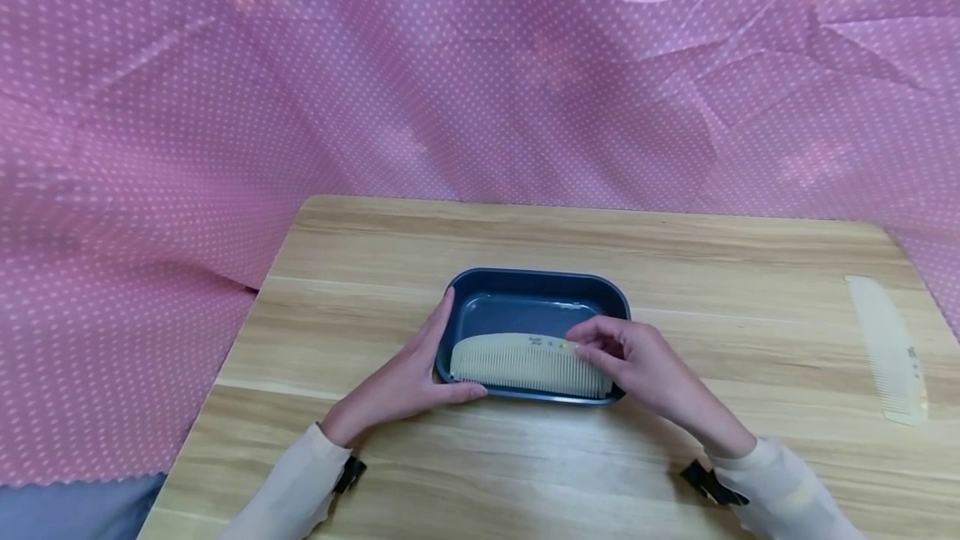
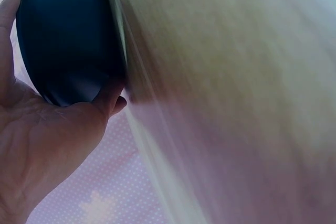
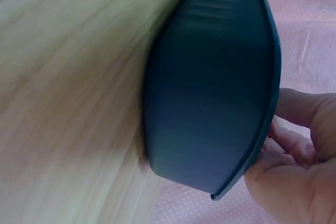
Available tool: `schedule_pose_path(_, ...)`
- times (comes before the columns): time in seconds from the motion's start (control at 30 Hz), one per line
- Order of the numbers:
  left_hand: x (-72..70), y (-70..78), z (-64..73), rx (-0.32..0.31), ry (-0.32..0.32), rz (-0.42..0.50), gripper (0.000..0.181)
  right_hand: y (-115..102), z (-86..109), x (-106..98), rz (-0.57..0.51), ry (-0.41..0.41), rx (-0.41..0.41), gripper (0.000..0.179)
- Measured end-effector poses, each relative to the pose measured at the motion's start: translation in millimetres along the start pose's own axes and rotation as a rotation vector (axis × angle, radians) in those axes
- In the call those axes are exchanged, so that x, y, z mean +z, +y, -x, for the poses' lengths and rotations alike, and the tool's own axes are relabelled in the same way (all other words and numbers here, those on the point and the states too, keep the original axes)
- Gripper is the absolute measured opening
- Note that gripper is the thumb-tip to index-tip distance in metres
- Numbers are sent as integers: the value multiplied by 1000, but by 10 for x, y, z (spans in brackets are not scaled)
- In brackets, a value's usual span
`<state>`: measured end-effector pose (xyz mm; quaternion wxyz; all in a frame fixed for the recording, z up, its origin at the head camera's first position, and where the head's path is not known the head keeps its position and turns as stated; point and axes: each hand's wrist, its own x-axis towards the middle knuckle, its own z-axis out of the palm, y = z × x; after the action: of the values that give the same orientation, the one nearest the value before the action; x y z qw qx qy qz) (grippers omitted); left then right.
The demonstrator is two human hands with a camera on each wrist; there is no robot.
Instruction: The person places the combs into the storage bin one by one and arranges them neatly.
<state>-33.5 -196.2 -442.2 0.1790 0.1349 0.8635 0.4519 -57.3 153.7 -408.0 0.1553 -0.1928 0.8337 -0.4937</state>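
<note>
In the head view a dark blue rectangular tray (image 1: 525, 315) sits on the table. A pale cream comb (image 1: 525, 361) is inside it along the near side, teeth towards me, with small print on its back. My left hand (image 1: 405, 382) grips the tray's left end, fingers along the outer side and thumb at the near rim. The left wrist view shows that hand (image 2: 58, 135) round the tray's corner. My right hand (image 1: 637, 361) reaches over the right rim and pinches the comb's back near its right end. Its fingertips are hidden behind the rim in the right wrist view.
A second pale comb (image 1: 888, 348) lies on the right part of the wooden table (image 1: 375, 248), teeth facing left. Pink dotted cloth (image 1: 480, 90) hangs behind the table and down its left side. Black straps show at both sleeve cuffs.
</note>
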Motion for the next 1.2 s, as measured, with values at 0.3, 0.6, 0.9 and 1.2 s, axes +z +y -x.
schedule_pose_path(0.3,-4,0,-4,-11,-2,6,134,0,7,40,153,3,-139,19)
schedule_pose_path(0.6,-2,-4,-5,-17,-3,-1,134,33,2,171,439,83,-351,24)
schedule_pose_path(0.9,4,1,6,-11,2,-9,134,14,43,183,477,84,-305,24)
schedule_pose_path(1.2,6,13,4,-16,5,-2,134,53,47,119,258,45,-203,24)
